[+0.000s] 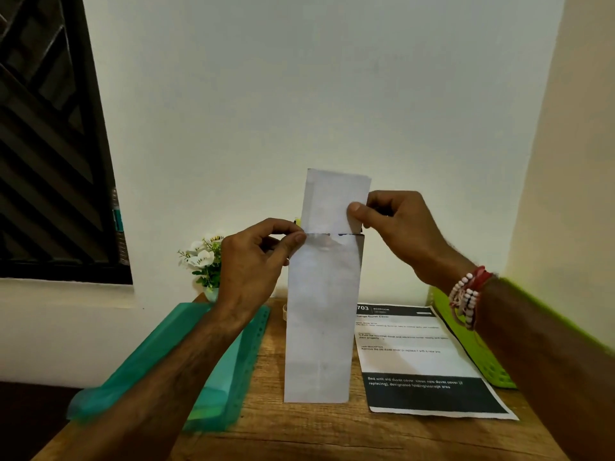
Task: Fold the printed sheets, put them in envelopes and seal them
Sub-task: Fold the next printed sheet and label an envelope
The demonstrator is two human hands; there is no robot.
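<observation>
Pinching with both hands, we hold the work upright over the table (299,430). Our left hand (256,257) grips the left corner of the envelope's mouth between thumb and forefinger. Our right hand (399,227) pinches the right edge of the folded sheet (334,201) in the same way, just above that mouth. Beaded bracelets (466,297) circle the right wrist.

The envelope (321,321) is white and long and stands on its short end between our forearms. We cannot tell whether its lower edge touches the wood. The folded sheet sits partly inside it, with its upper part sticking out of the top and tilted a little to the right.

Closest to us is the bare wooden table. On it, just right of the envelope, a printed sheet (422,357) lies flat, with dark bands across its top and bottom. A bright green basket (472,347) lies beyond that sheet, partly behind our right forearm. On the left a teal plastic folder (223,377) with a punched edge lies under our left forearm and hangs over the table's side.

Farther back, a small pot of white flowers (203,257) stands at the table's far left corner, against the pale wall (316,78). A dark window grille (50,144) fills the upper left.
</observation>
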